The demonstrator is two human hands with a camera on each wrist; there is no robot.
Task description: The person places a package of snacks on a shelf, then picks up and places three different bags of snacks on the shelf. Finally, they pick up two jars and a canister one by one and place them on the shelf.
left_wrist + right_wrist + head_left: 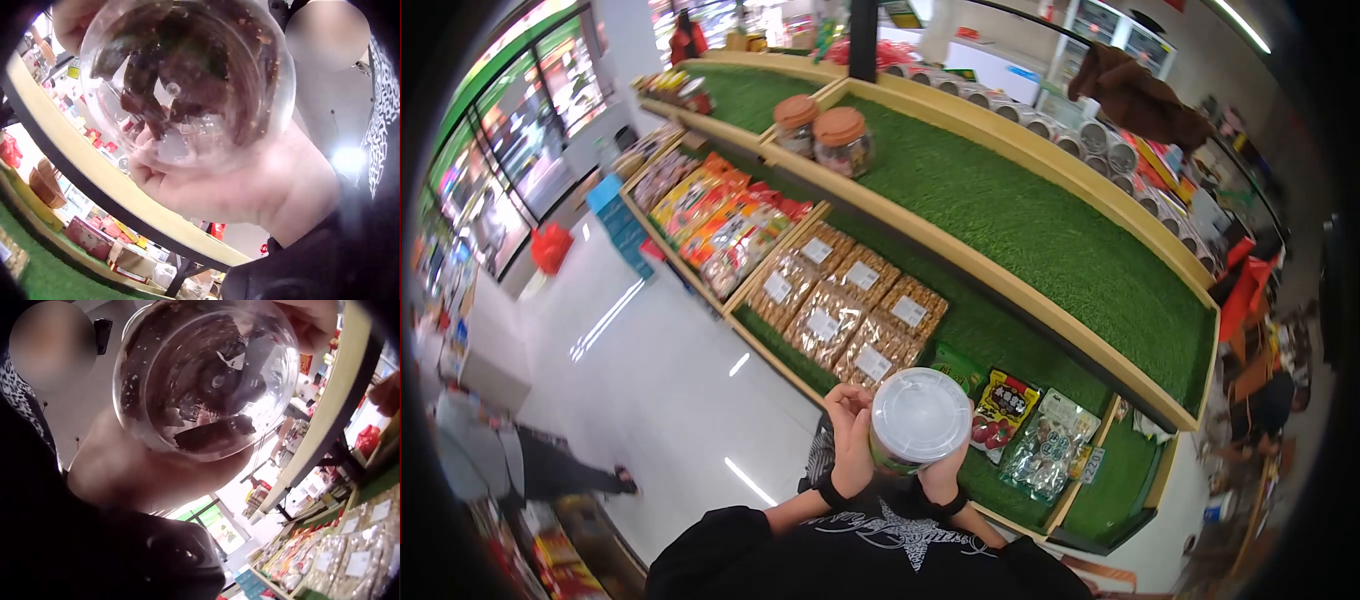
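Observation:
Between both hands, in front of the chest, is a clear plastic jar (918, 418) with a translucent whitish lid. Through its base in the left wrist view, dark brown strips and small crumbs show inside the jar (187, 87). My left hand (855, 445) grips the jar's left side, its fingers bent near the lid's edge. From the right, my right hand (945, 470) holds the jar, its fingers mostly hidden behind it in the head view. The right wrist view shows that palm (156, 475) against the jar's lower side.
A wooden-edged shelf lined with green turf (1020, 235) runs ahead, with two orange-lidded jars (842, 140) on it. Below lie nut-like packs (825, 322), colourful bags (720, 225) and a black-and-yellow bag (1004, 410). A person (480, 450) stands at left on the shiny floor.

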